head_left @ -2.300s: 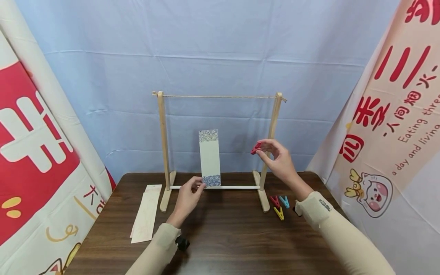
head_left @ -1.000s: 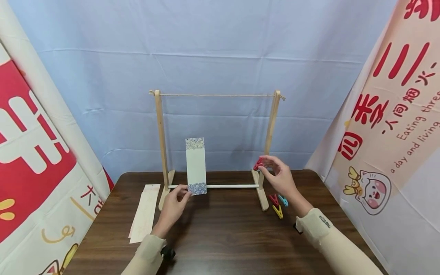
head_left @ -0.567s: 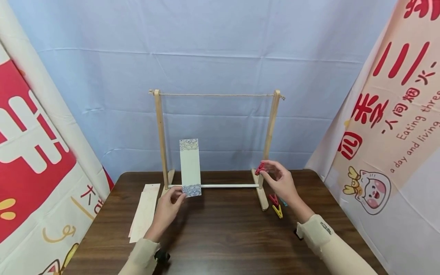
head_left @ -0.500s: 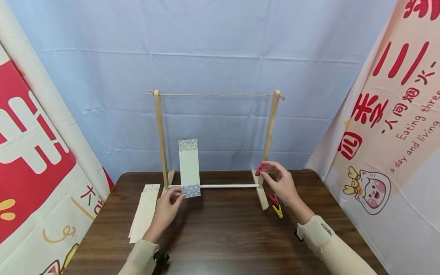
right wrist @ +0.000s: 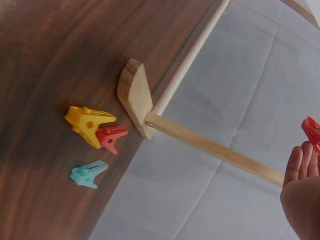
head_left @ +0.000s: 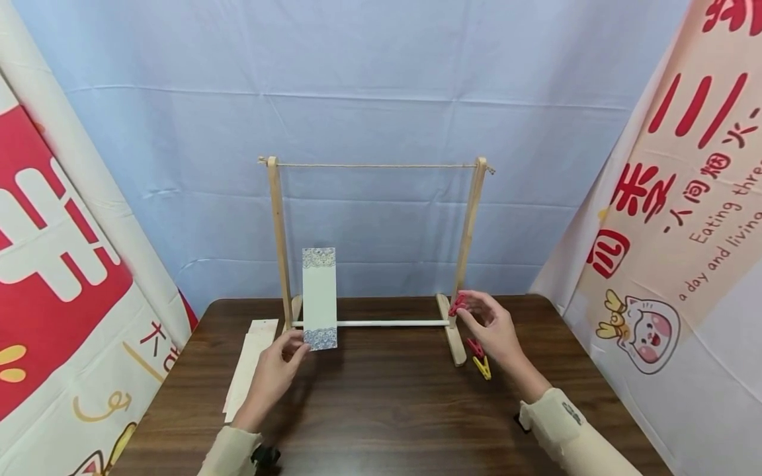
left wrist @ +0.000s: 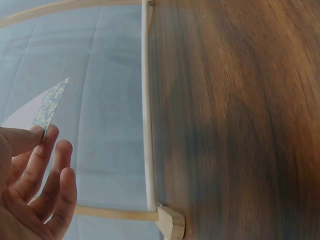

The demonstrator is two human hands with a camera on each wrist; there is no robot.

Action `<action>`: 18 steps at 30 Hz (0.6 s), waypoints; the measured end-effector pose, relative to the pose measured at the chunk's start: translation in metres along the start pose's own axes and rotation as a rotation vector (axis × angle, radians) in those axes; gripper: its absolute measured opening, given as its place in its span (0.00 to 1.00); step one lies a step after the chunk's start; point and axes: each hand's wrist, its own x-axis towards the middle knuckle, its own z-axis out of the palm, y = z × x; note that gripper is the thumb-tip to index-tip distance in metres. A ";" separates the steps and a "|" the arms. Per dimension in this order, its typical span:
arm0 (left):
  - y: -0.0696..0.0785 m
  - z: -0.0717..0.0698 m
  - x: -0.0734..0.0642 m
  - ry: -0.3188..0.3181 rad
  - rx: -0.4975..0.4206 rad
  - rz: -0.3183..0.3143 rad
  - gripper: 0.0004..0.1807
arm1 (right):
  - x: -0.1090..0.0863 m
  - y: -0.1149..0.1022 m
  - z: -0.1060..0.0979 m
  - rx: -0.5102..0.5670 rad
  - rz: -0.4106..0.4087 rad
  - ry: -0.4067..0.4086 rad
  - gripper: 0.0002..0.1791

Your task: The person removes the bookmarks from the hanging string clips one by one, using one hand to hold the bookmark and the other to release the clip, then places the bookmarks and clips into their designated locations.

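Observation:
My left hand [head_left: 275,370] pinches the lower left corner of a pale bookmark-like card [head_left: 319,299] with patterned bands at both ends. The card stands upright in the air, near the left post of a wooden rack [head_left: 278,231]. In the left wrist view, thumb and forefinger hold its patterned end [left wrist: 50,104]. A red clothespin [head_left: 457,305] is between the thumb and fingers of my right hand [head_left: 493,330], beside the rack's right post. The right wrist view shows that clothespin [right wrist: 312,131] only partly, at its edge. A string [head_left: 375,166] runs across the rack's top with nothing hanging on it.
Yellow [right wrist: 89,125], red [right wrist: 111,137] and blue [right wrist: 89,173] clothespins lie on the dark wooden table [head_left: 381,403] by the rack's right foot. A stack of pale cards [head_left: 253,363] lies at the left. A white rod [head_left: 393,323] joins the rack's feet.
My left hand has carried the card left and down toward the rack's left post. My right hand, still holding the red clothespin, has lowered and shifted slightly right.

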 end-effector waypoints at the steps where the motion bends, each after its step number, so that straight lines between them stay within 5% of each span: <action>1: -0.001 -0.002 -0.001 0.000 0.001 0.002 0.12 | -0.002 0.000 0.000 -0.003 0.003 0.004 0.21; 18: -0.019 -0.026 -0.023 0.017 0.071 -0.007 0.12 | -0.025 0.010 -0.011 -0.110 0.073 0.035 0.20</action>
